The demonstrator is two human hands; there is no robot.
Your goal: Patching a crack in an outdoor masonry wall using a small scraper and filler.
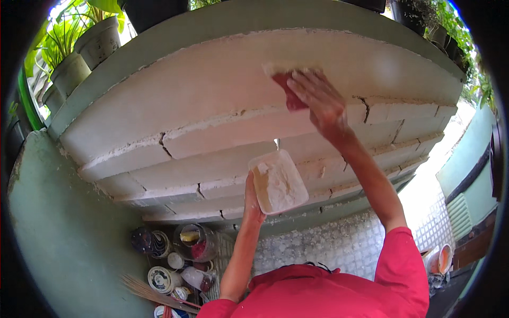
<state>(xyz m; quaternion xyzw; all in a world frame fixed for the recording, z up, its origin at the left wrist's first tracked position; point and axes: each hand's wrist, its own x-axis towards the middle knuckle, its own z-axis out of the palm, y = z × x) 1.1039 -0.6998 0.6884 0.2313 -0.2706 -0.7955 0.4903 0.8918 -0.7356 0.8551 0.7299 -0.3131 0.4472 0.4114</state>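
Note:
My right hand (318, 98) is closed on a flat red putty spreader (292, 102), its fingers laid over the blade. The spreader's far edge lies against the pale upper wall panel (201, 79), where a whitish smear shows along it. In my left hand (254, 197), a clear plastic tub (287, 208) is tilted toward me below the panel. White putty (281, 183) coats much of its inside, with a bare yellowish patch at the left. A small white tip (277, 143) shows just past the tub's far rim; I cannot make out what it belongs to.
Stepped ledges (207, 188) with dark cracks run below the panel. Potted plants (98, 42) stand along the top. A green side wall (63, 222) closes the left. Buckets (161, 280), containers and a broom (154, 294) crowd the floor at lower left. More buckets (444, 258) stand far right.

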